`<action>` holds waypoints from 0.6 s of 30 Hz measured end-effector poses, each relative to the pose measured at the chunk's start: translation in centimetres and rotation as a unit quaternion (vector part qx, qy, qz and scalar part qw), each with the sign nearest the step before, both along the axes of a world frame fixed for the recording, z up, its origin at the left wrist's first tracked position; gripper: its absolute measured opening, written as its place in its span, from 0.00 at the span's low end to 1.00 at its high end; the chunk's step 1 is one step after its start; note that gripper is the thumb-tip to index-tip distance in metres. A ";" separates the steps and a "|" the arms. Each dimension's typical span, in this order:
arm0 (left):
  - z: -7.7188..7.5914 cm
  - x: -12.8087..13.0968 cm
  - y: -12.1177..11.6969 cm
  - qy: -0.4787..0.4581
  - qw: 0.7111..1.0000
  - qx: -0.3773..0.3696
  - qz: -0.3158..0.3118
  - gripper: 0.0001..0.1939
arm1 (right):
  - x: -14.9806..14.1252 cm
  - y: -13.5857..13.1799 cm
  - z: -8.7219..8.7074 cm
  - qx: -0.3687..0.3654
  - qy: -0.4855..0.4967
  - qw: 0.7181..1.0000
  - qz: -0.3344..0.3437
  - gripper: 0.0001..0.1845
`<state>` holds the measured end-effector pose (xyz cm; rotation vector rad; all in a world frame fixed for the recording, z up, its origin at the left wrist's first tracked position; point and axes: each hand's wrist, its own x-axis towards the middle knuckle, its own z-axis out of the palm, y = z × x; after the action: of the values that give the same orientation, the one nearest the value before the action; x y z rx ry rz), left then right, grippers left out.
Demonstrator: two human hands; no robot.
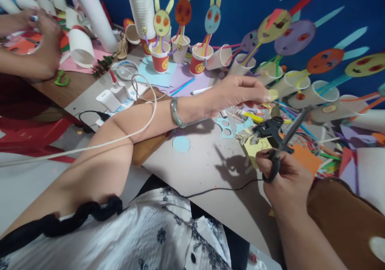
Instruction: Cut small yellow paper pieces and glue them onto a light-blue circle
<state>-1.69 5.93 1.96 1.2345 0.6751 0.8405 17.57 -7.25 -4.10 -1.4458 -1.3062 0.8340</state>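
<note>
My left hand (240,91), with a bangle on its wrist, reaches across the table. Its fingertips pinch a small yellow paper piece (273,95) near the row of paper cups. Wrapped round the handles of a pair of scissors (290,131) is my right hand (287,176), the blades pointing up and away. Just beyond it a black glue gun (270,126) lies by a yellow sheet of paper (254,150). A light-blue paper disc (181,144) rests on the tabletop below my left forearm.
Paper-cup rabbit figures (161,55) line the blue wall. A white cable (120,137) crosses over my left arm, near plugged chargers (108,99). Paper scraps and coloured sticks clutter the right. At the far left, another person's hands (46,41) work beside more cups.
</note>
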 end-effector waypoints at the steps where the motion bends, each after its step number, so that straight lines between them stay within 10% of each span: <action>1: -0.2 0.0 -0.1 -0.004 1.000 0.002 -0.011 0.11 | 0.0 0.0 0.0 0.002 0.001 1.000 -0.002 0.14; 9: -2.9 1.4 -2.7 0.022 0.993 0.010 -0.119 0.07 | 0.2 -0.2 -0.3 0.057 0.071 0.996 -0.024 0.11; 18: -2.0 1.7 -4.3 0.107 0.984 0.015 -0.143 0.03 | -0.1 0.0 -0.3 0.029 0.115 0.992 -0.039 0.10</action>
<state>0.05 1.65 -0.05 1.4232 0.6375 0.4868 17.44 -7.25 -4.44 -1.3046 -1.0848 0.8767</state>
